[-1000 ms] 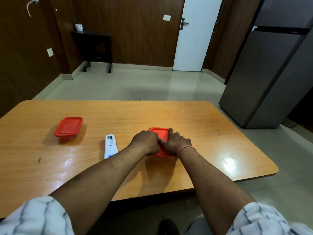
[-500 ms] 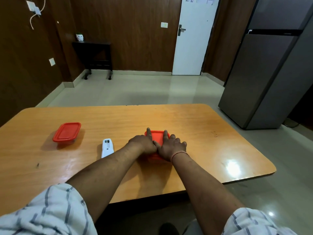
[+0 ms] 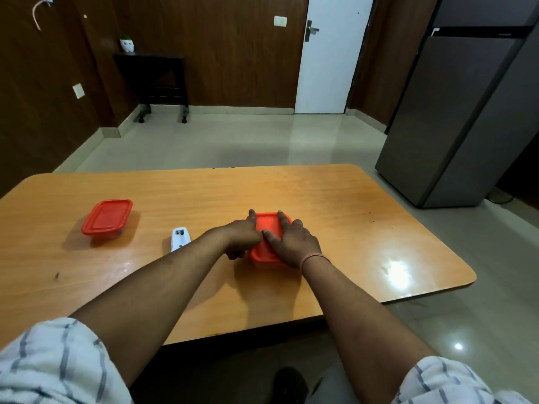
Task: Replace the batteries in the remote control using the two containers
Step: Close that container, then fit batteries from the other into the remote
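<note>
A small container with a red lid (image 3: 267, 225) stands mid-table, and both hands rest on it. My left hand (image 3: 240, 237) lies on its left side with a finger stretched along the lid's left edge. My right hand (image 3: 293, 240) lies flat over the lid's right half, fingers spread. A white remote control (image 3: 180, 238) lies on the table just left of my left forearm, its battery bay facing up. A second red-lidded container (image 3: 107, 217) stands closed further left. What is inside either container is hidden.
The wooden table (image 3: 364, 228) has a rounded right edge, and a grey fridge (image 3: 455, 112) stands beyond it. A white door (image 3: 329, 59) and a small dark side table (image 3: 157, 80) are at the far wall.
Both hands stay on the near container; their fingers have stretched forward over the lid since a second ago. The camera view has shifted a little.
</note>
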